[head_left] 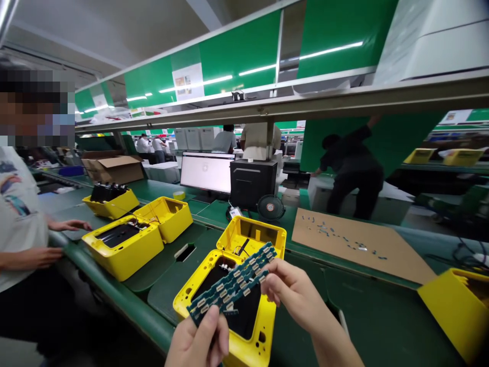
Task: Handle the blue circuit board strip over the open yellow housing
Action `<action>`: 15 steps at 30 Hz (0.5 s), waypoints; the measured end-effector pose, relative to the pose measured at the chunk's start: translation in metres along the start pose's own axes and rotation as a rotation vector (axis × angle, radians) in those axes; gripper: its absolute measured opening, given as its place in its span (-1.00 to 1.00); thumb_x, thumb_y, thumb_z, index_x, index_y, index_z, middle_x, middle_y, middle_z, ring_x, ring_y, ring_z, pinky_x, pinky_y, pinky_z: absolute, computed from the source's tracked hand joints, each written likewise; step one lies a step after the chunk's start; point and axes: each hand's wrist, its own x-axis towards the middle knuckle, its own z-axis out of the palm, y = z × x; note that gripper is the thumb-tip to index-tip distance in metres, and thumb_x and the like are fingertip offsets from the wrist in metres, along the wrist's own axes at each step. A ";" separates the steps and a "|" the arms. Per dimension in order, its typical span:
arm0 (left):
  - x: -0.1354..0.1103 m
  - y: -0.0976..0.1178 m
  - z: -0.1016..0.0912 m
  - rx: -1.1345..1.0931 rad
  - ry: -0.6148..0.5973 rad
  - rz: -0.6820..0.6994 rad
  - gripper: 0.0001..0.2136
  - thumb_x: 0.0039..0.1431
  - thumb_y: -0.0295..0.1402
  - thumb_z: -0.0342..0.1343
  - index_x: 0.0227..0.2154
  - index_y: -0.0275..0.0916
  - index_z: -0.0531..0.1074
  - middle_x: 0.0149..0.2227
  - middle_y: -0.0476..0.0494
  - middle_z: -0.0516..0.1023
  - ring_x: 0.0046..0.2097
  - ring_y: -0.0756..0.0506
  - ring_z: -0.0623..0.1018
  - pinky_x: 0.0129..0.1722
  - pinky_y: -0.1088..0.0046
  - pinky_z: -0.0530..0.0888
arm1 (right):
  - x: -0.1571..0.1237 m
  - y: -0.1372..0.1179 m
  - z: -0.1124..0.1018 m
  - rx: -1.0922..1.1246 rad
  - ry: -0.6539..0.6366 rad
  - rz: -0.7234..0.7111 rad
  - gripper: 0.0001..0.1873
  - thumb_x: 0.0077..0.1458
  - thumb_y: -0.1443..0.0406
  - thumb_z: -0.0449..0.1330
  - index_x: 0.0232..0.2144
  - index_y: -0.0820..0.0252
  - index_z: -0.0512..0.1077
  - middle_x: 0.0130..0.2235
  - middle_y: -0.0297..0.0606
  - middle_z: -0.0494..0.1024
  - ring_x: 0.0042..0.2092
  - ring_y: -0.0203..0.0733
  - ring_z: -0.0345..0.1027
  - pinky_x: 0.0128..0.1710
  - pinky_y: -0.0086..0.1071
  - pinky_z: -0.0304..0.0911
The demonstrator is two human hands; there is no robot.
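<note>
And here's the long green bench, crowded with gear, with a co-worker standing at its left side, hands well apart from the work. Over to the right lies a flat cardboard sheet, fully exposed: a sleeve or a swinging arm that strays that way could sweep its load about.

Front and centre sits a yellow case, its lid tipped back behind it, a black panel in its opening. And right above that, held in the air, is the circuit-board panel, slanting up to the right. That's the danger spot! If it slips, I'd expect it to land in the open case.

Both hands are on it: the left hand grips the lower end, thumb on top, while the right hand seems to pinch the upper end between thumb and fingers. Twist those ends unevenly and the board could crack, I reckon; press too hard and the metal connectors might bend.

Smallest of all, the bluish scraps scattered on the cardboard, easily lost with one knock.
</note>
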 end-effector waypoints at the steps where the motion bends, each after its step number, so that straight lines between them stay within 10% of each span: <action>1: 0.001 -0.001 0.001 -0.010 -0.004 -0.008 -0.45 0.08 0.09 0.00 -0.73 -0.31 0.32 -0.76 0.04 0.11 -0.64 0.10 0.14 -0.56 0.51 0.03 | 0.000 0.001 -0.001 -0.010 -0.001 0.012 -0.66 0.17 0.07 0.08 -0.41 0.25 0.34 -0.49 -0.34 0.40 -0.48 -0.40 0.20 -0.46 -0.46 0.12; 15: -0.009 0.014 0.001 -0.073 -0.102 0.102 -0.59 -0.02 -0.02 0.21 -0.49 -0.35 0.39 -0.58 -0.14 0.49 -0.67 0.14 0.26 -0.71 0.63 0.15 | -0.011 0.018 -0.008 -0.048 -0.123 0.145 -0.66 0.09 0.04 0.14 -0.34 0.21 0.45 -0.52 -0.28 0.39 -0.51 -0.30 0.19 -0.53 -0.41 0.16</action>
